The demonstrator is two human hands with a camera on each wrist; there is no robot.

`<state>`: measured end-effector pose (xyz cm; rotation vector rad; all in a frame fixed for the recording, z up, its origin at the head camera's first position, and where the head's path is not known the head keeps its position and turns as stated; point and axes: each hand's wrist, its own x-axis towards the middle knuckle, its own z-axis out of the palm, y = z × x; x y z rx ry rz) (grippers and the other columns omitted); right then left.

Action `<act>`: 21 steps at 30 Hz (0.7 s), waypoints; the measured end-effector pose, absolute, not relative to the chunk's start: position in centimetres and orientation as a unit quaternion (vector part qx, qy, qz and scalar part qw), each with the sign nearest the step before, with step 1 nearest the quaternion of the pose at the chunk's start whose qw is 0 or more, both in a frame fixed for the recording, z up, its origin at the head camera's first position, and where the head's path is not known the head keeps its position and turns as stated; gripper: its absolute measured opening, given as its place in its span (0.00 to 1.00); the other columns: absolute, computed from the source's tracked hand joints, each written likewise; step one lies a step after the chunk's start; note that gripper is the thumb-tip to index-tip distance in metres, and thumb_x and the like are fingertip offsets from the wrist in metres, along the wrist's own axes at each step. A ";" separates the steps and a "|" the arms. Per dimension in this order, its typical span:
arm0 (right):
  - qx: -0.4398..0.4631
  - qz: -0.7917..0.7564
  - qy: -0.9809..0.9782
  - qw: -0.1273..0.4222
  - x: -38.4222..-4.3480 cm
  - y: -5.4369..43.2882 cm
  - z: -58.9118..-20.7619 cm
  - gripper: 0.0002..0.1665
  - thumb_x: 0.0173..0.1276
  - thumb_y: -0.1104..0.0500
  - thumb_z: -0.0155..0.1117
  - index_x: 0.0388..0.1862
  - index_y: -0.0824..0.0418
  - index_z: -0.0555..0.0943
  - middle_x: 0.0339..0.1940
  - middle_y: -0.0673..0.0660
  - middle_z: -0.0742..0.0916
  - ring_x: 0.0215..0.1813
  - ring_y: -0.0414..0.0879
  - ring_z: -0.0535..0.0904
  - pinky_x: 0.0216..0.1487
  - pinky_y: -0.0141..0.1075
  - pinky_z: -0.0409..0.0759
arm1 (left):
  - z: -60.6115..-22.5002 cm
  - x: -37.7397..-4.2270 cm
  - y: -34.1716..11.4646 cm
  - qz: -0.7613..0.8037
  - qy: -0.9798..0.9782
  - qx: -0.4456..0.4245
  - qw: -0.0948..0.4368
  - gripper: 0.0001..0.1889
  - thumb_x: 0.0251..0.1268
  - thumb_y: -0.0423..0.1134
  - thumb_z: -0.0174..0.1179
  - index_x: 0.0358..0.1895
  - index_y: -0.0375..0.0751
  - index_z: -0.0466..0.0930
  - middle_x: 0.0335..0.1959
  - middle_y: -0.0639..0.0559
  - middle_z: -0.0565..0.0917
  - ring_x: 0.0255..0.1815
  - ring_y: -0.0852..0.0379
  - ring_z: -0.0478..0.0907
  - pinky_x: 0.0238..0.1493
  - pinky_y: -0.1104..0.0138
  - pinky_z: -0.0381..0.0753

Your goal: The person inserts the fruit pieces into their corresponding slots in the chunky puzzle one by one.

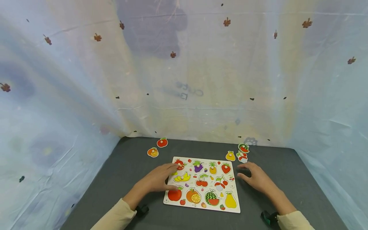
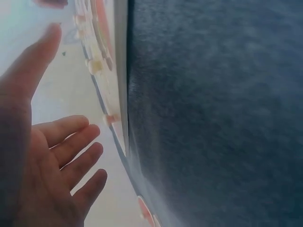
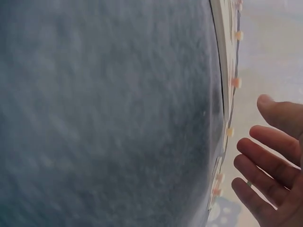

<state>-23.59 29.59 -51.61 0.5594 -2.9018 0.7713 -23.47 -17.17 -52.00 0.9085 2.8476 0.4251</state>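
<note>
A white fruit puzzle board (image 1: 211,209) lies on the dark table, showing bananas, grapes, a pineapple, a strawberry and other fruit. My left hand (image 1: 157,178) is at the board's left edge, thumb and fingers spread apart, covering part of that side. In the left wrist view the left hand (image 2: 57,161) holds nothing, with the board's edge (image 2: 121,71) beside it. Just off the right edge, my right hand (image 1: 256,177) has its fingers apart. Small knobs rise from the board (image 3: 229,61) in the right wrist view, near the empty right hand (image 3: 274,165).
Beyond the board's right corner lie a loose pear piece (image 1: 230,156), a cherry piece (image 1: 242,157) and a watermelon piece (image 1: 243,148). An orange piece (image 1: 153,152) and a round red fruit piece (image 1: 162,142) lie back left. A pale patterned curtain (image 1: 201,80) hangs behind the table (image 1: 115,179).
</note>
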 end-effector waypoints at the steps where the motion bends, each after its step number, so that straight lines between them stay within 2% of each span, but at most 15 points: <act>1: 0.182 0.251 -0.950 0.048 -23.8 29.7 -51.6 0.21 0.72 0.55 0.77 0.60 0.62 0.87 0.58 0.63 0.88 0.65 0.68 0.81 0.66 0.67 0.77 | -52.1 -23.4 -17.3 0.145 0.941 0.300 0.066 0.53 0.61 0.71 0.72 0.83 0.44 0.66 0.82 0.47 0.68 0.82 0.43 0.65 0.80 0.44 0.66; 7: 0.180 0.240 -0.951 0.073 -24.8 30.2 -51.2 0.20 0.71 0.56 0.78 0.57 0.64 0.87 0.52 0.59 0.88 0.57 0.62 0.85 0.61 0.64 0.81 | -52.7 -22.8 -18.1 0.156 0.941 0.286 0.095 0.61 0.56 0.74 0.73 0.86 0.43 0.61 0.86 0.46 0.63 0.86 0.43 0.58 0.84 0.44 0.59; 12: 0.168 0.233 -0.955 0.074 -25.6 30.8 -51.0 0.20 0.72 0.56 0.78 0.56 0.67 0.87 0.50 0.62 0.88 0.55 0.64 0.84 0.59 0.65 0.81 | -53.0 -22.5 -18.2 0.154 0.941 0.282 0.101 0.63 0.53 0.76 0.73 0.87 0.43 0.58 0.86 0.46 0.62 0.87 0.44 0.57 0.84 0.45 0.57; 21: 0.153 0.224 -0.960 0.068 -27.5 31.7 -51.1 0.20 0.75 0.57 0.74 0.58 0.70 0.86 0.51 0.66 0.88 0.54 0.65 0.85 0.57 0.64 0.82 | -52.5 -21.5 -18.2 0.156 0.934 0.296 0.125 0.67 0.50 0.73 0.77 0.87 0.38 0.56 0.87 0.44 0.58 0.88 0.43 0.54 0.85 0.45 0.54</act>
